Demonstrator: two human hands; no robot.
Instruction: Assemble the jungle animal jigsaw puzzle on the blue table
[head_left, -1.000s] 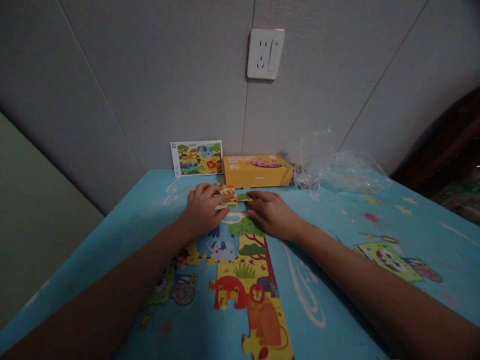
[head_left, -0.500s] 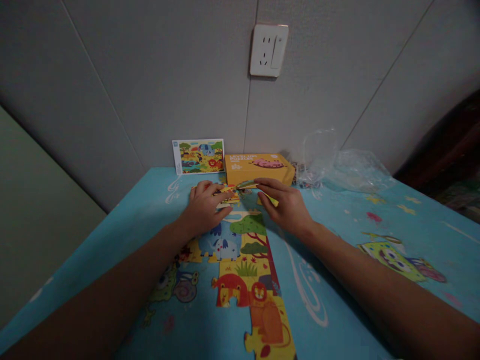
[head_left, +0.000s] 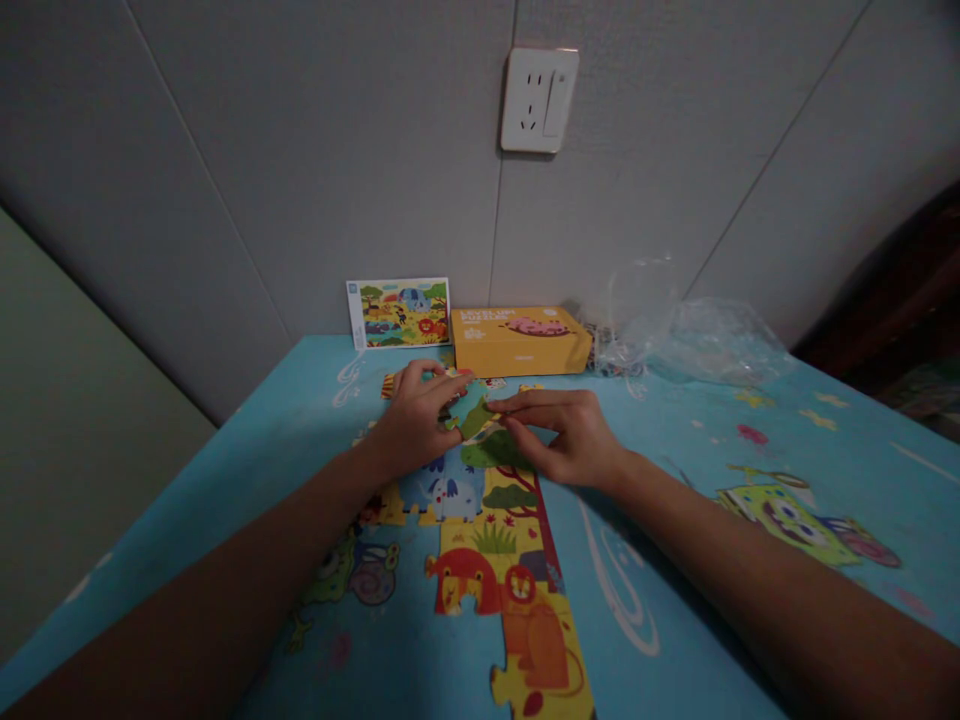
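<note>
A green and blue puzzle piece (head_left: 472, 412) is held up, tilted, between my two hands. My right hand (head_left: 570, 428) pinches its right edge between thumb and fingers. On its left side, my left hand (head_left: 416, 412) curls with thumb and fingers around the piece. Beneath them lies the partly joined jigsaw puzzle (head_left: 491, 540), showing elephants, a tree and lions, its right edge straight and its left side ragged. Other loose pieces lie just behind my hands, partly hidden by them.
A picture card (head_left: 401, 312) leans on the wall beside a yellow puzzle box (head_left: 521, 342). Crumpled clear plastic bags (head_left: 712, 340) lie to the right of the box. A blue patterned cloth (head_left: 675, 580) covers the table. A socket (head_left: 540, 100) is on the wall.
My right hand has moved left and nearer to me, bringing the green piece up to my left hand. The piece now shows its printed face, and both hands are on it.
</note>
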